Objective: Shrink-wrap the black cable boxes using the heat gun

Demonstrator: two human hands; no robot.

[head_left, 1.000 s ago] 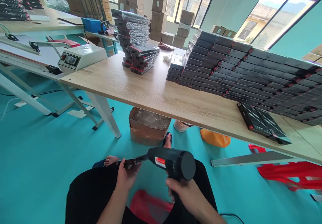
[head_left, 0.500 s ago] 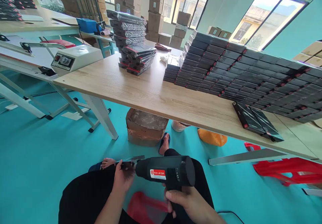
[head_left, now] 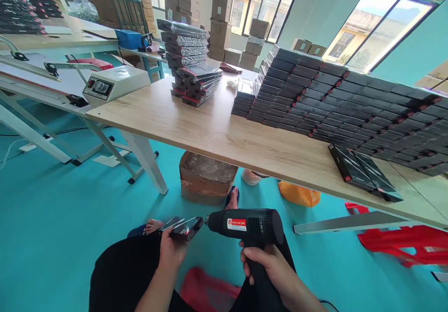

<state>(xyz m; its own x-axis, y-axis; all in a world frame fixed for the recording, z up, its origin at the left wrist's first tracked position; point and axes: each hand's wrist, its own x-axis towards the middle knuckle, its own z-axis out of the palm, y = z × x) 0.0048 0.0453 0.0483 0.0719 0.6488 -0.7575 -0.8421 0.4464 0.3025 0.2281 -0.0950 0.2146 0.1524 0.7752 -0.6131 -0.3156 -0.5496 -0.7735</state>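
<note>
My right hand (head_left: 264, 265) is closed round the handle of a black heat gun (head_left: 241, 224) with a red and white label. Its nozzle points left, close to the near end of a flat black box (head_left: 184, 228). That box has a shiny film surface, and my left hand (head_left: 172, 250) grips it from below and the side over my lap. Whether the nozzle touches the box I cannot tell; a small gap seems to show.
A wooden table (head_left: 217, 134) stands ahead, bearing a large stack of black boxes (head_left: 315, 97), a smaller film-wrapped stack (head_left: 187, 50) and two loose boxes (head_left: 364, 172). A white machine (head_left: 112, 85) adjoins its left end. Underneath sits a carton (head_left: 206, 181) of clear film.
The heat gun has moved right, away from the box. My left hand has turned the box so more of its top and end show. The view has shifted slightly.
</note>
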